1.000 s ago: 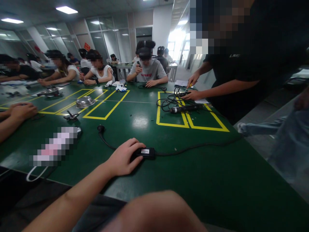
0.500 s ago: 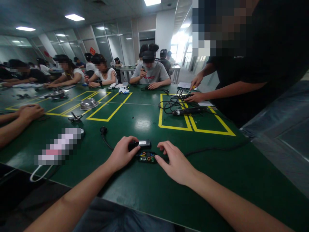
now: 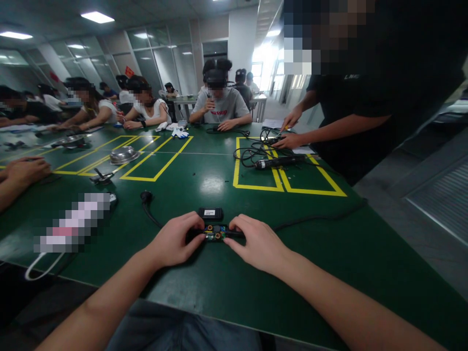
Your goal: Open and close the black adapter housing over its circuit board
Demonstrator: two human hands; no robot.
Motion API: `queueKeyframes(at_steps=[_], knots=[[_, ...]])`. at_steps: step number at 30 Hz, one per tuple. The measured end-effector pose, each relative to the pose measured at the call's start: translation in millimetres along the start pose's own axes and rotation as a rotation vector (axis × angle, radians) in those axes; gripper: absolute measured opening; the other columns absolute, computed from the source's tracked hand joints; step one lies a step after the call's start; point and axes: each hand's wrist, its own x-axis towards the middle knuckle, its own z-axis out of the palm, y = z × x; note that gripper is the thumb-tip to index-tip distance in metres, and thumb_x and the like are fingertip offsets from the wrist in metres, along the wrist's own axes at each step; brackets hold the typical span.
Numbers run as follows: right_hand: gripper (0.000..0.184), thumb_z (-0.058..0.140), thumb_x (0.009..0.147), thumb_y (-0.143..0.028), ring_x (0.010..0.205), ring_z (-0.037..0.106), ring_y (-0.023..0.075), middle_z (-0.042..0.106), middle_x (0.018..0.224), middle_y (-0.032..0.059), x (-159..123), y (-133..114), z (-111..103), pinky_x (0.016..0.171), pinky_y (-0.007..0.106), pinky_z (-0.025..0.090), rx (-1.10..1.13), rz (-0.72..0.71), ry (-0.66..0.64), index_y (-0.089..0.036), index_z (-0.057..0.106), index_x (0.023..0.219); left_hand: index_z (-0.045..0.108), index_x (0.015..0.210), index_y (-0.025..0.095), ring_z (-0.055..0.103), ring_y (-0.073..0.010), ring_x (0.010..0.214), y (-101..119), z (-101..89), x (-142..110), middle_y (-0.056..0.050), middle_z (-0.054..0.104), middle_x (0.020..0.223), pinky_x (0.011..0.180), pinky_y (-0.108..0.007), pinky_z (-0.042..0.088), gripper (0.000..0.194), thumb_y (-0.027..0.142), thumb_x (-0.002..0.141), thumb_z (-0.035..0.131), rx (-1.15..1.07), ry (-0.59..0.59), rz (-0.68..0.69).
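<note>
An opened black inline cable box with its circuit board (image 3: 215, 233) showing lies on the green table in front of me. Copper coils and small electronic parts are visible on the board. My left hand (image 3: 179, 239) grips the box's left end between thumb and fingers. At the right end, my right hand (image 3: 256, 241) holds it in the same way. Just beyond the box lies its black cover (image 3: 211, 213), with a white label on top and neither hand touching it. A black cable (image 3: 318, 220) runs off to the right, and another leads left to a plug (image 3: 146, 197).
A pale power strip (image 3: 78, 219), partly blurred out, lies at left. Beyond it are a metal bowl (image 3: 124, 155) and a small metal part (image 3: 102, 176). A co-worker's hands (image 3: 288, 139) work at right over tangled black cables (image 3: 248, 155). Another person's hands (image 3: 27, 173) rest at far left.
My left hand has let go of the black cover and moved down to the box's left end. My right hand has closed onto the right end. The view has shifted slightly.
</note>
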Motion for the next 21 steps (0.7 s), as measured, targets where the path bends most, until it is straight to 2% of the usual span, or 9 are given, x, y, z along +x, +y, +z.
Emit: queueKeyframes(at_steps=[2, 5, 8, 13, 16, 19, 21], knots=[[0.015, 0.078, 0.097, -0.027, 0.09, 0.071, 0.0235, 0.071, 0.102, 0.0048, -0.4, 0.8, -1.1, 0.075, 0.034, 0.05, 0.009, -0.019, 0.021, -0.022, 0.068, 0.106, 0.062, 0.094, 0.021, 0.063, -0.0196, 0.079, -1.1, -0.4, 0.7, -0.004, 0.066, 0.089, 0.072, -0.03, 0.049, 0.009, 0.027, 0.099, 0.058, -0.029, 0.015, 0.002], [0.003, 0.064, 0.105, -0.025, 0.084, 0.068, 0.021, 0.069, 0.097, 0.0036, -0.9, 2.7, -2.6, 0.072, 0.033, 0.047, 0.049, -0.034, 0.047, -0.022, 0.065, 0.106, 0.065, 0.095, 0.02, 0.064, -0.019, 0.076, -4.0, -1.5, 0.6, -0.004, 0.068, 0.086, 0.071, -0.03, 0.049, 0.016, 0.027, 0.102, 0.052, -0.076, 0.041, -0.009], [0.013, 0.056, 0.107, -0.018, 0.079, 0.065, 0.0195, 0.067, 0.093, 0.0034, -0.6, 4.6, -2.0, 0.069, 0.033, 0.044, 0.039, -0.022, 0.054, -0.022, 0.061, 0.096, 0.063, 0.093, 0.02, 0.062, -0.0177, 0.07, -6.6, -1.5, 0.5, -0.001, 0.067, 0.079, 0.067, -0.029, 0.047, 0.015, 0.023, 0.101, 0.05, -0.081, 0.047, -0.066], [0.022, 0.063, 0.1, -0.014, 0.081, 0.063, 0.0218, 0.065, 0.087, 0.0038, 2.1, 5.0, 1.2, 0.068, 0.033, 0.045, -0.022, -0.006, 0.071, -0.024, 0.054, 0.083, 0.065, 0.09, 0.021, 0.064, -0.0207, 0.076, -7.8, -1.3, 0.8, -0.004, 0.07, 0.084, 0.071, -0.032, 0.05, 0.011, 0.02, 0.095, 0.055, 0.006, 0.059, -0.039], [0.023, 0.065, 0.098, -0.014, 0.086, 0.063, 0.0243, 0.065, 0.086, 0.0047, 3.8, 6.2, 2.6, 0.074, 0.036, 0.047, -0.058, -0.029, 0.099, -0.024, 0.054, 0.08, 0.07, 0.094, 0.021, 0.067, -0.0268, 0.098, -9.8, -0.9, 2.4, -0.009, 0.073, 0.103, 0.087, -0.041, 0.056, 0.013, 0.02, 0.095, 0.057, 0.069, 0.111, 0.011], [0.015, 0.065, 0.098, -0.017, 0.09, 0.064, 0.0254, 0.068, 0.091, 0.006, 5.0, 8.6, 4.2, 0.078, 0.039, 0.048, -0.062, -0.039, 0.118, -0.023, 0.059, 0.086, 0.077, 0.12, 0.023, 0.063, -0.0324, 0.128, -16.2, 2.5, 7.0, -0.013, 0.071, 0.139, 0.11, -0.055, 0.052, 0.031, 0.023, 0.103, 0.052, 0.097, 0.15, -0.016], [0.006, 0.065, 0.098, -0.018, 0.093, 0.065, 0.026, 0.07, 0.096, 0.0071, 5.4, 9.6, 5.3, 0.08, 0.04, 0.049, -0.047, -0.044, 0.122, -0.022, 0.063, 0.095, 0.075, 0.134, 0.025, 0.061, -0.0326, 0.136, -22.1, 5.9, 11.2, -0.012, 0.068, 0.149, 0.116, -0.058, 0.05, 0.04, 0.022, 0.106, 0.048, 0.091, 0.133, -0.075]])
